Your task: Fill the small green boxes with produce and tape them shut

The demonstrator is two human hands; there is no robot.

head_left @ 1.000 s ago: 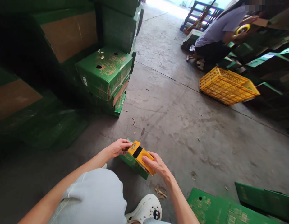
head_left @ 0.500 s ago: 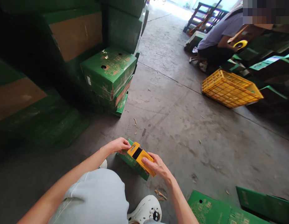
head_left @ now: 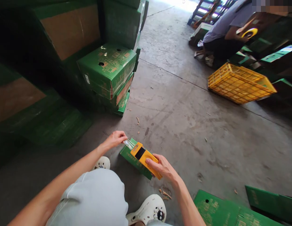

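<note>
My right hand (head_left: 161, 166) is wrapped round a yellow tape dispenser (head_left: 149, 158) with a black band across it. From its far end a strip of clear tape (head_left: 129, 143) stretches to my left hand (head_left: 116, 137), whose fingers pinch the tape's end. Directly under the dispenser a narrow green cardboard box (head_left: 134, 161) with gold print is on the floor in front of my knees. The dispenser hides part of the box's top, and I cannot tell whether the two touch.
Stacked green boxes (head_left: 108, 70) stand at left. A yellow plastic crate (head_left: 240, 84) lies at right, near a crouching person (head_left: 227, 34) who holds a yellow ring-shaped item. Green cardboard (head_left: 221, 207) lies at lower right. Small scraps (head_left: 165, 193) litter the concrete floor (head_left: 174, 119).
My left hand has moved away from the dispenser, up and to the left, drawing out a length of clear tape. The right hand keeps its grip on the dispenser.
</note>
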